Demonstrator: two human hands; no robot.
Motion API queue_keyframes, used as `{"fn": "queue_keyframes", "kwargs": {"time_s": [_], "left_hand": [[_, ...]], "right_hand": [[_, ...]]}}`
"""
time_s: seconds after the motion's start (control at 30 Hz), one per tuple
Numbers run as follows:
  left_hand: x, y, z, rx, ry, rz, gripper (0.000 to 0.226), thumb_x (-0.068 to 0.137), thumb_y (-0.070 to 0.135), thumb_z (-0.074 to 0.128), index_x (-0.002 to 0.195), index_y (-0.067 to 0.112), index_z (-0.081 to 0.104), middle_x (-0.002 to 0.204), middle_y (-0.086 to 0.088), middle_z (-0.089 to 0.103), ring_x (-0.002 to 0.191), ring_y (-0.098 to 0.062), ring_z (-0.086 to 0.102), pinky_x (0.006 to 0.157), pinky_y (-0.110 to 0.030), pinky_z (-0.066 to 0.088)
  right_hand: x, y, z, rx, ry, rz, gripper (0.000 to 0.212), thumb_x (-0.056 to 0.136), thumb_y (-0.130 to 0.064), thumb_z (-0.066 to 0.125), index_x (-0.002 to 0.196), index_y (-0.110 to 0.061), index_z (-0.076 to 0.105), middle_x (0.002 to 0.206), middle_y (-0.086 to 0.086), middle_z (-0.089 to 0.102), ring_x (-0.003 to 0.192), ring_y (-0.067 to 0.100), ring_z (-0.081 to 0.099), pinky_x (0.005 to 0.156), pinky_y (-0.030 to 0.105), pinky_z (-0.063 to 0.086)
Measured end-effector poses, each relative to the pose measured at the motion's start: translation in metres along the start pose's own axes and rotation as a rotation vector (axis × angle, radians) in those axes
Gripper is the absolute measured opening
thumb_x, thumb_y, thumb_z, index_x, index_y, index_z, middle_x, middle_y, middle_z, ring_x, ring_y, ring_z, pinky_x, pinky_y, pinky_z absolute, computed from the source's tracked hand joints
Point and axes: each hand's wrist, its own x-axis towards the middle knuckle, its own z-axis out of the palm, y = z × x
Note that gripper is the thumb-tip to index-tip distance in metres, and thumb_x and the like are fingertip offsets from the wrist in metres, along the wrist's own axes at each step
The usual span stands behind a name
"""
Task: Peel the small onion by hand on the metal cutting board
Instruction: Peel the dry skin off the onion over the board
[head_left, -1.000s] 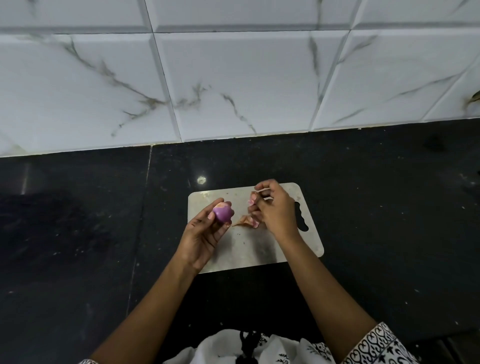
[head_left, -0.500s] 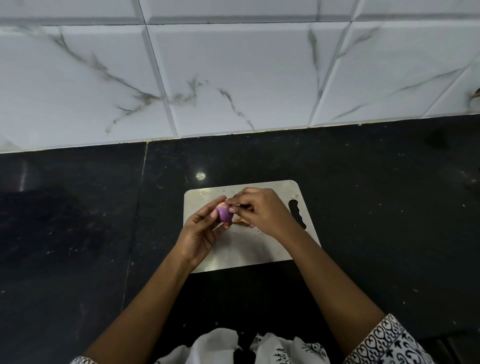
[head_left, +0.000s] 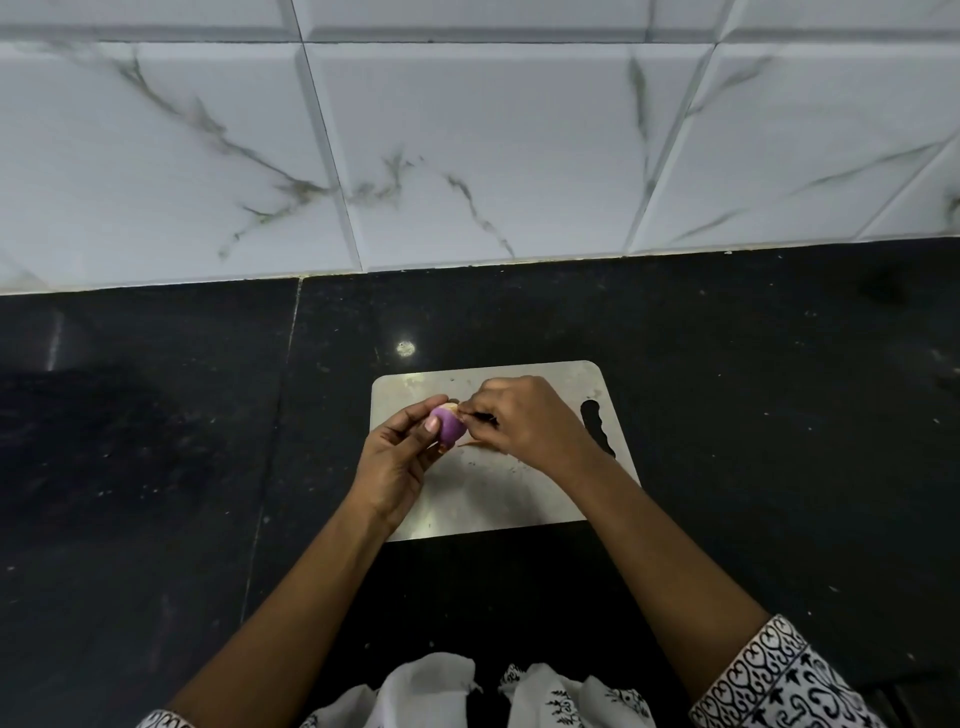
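Small onion (head_left: 448, 426), purple and mostly bare of dry skin, held just above the metal cutting board (head_left: 483, 499) rather than resting on it. A pale patch of remaining skin sits at its far, upper end; its long axis appears to run from that end down toward the person, though the bulb is too small to be sure. The left hand (head_left: 397, 462) is clamped on the onion from the left, thumb and fingertips pressed to its sides. The right hand (head_left: 524, 421) lies directly to the onion's right, fingers drawn together in a pinch at the pale patch — what they grip there is too small to make out, probably a last tag of skin. The coming pull therefore likely runs rightward, away from the holding hand. A scrap of orange-brown peel (head_left: 470, 442) lies on the board just below the right hand. The board sits on a black stone countertop (head_left: 753, 415), backed by a wall of white marbled tiles (head_left: 467, 145). Patterned sleeve cuff (head_left: 769, 675) at the near edge — peeling judged nearly complete.
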Motion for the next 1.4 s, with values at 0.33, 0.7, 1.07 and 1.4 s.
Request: {"fn": "queue_keyframes", "kwargs": {"time_s": [0.33, 0.7, 1.07, 1.4], "left_hand": [[-0.006, -0.005, 0.004, 0.009, 0.0, 0.011, 0.033, 0.062, 0.028, 0.08, 0.092, 0.016, 0.076, 0.098, -0.006, 0.075, 0.09, -0.019, 0.07, 0.072, -0.025, 0.056], [-0.005, -0.004, 0.007, -0.066, -0.046, 0.033, 0.041, 0.063, 0.027, 0.081, 0.102, 0.017, 0.073, 0.11, -0.006, 0.071, 0.1, -0.021, 0.068, 0.078, -0.026, 0.055], [-0.004, -0.006, 0.009, 0.044, -0.026, 0.091, 0.058, 0.048, 0.038, 0.09, 0.099, 0.017, 0.074, 0.105, -0.008, 0.073, 0.099, -0.022, 0.068, 0.078, -0.024, 0.054], [-0.004, -0.004, 0.008, 0.012, -0.066, 0.07, 0.056, 0.05, 0.035, 0.089, 0.1, 0.015, 0.074, 0.106, -0.007, 0.073, 0.098, -0.021, 0.068, 0.078, -0.026, 0.055]], "right_hand": [[-0.003, -0.001, 0.017, 0.091, 0.126, 0.108, 0.012, 0.074, -0.013, 0.072, 0.08, -0.007, 0.064, 0.077, 0.009, 0.066, 0.066, 0.018, 0.058, 0.061, 0.029, 0.05], [-0.016, 0.0, 0.01, 0.692, 0.222, 0.444, 0.018, 0.078, -0.014, 0.072, 0.096, -0.012, 0.071, 0.089, 0.003, 0.07, 0.072, 0.008, 0.066, 0.056, 0.015, 0.052], [-0.008, -0.004, 0.004, 0.025, 0.08, 0.152, 0.014, 0.082, -0.018, 0.066, 0.09, -0.006, 0.067, 0.085, 0.012, 0.068, 0.073, 0.024, 0.06, 0.069, 0.035, 0.051], [-0.007, -0.002, 0.008, 0.191, 0.176, 0.329, 0.012, 0.074, -0.02, 0.071, 0.076, -0.012, 0.062, 0.073, -0.001, 0.063, 0.066, 0.013, 0.056, 0.063, 0.03, 0.05]]}}
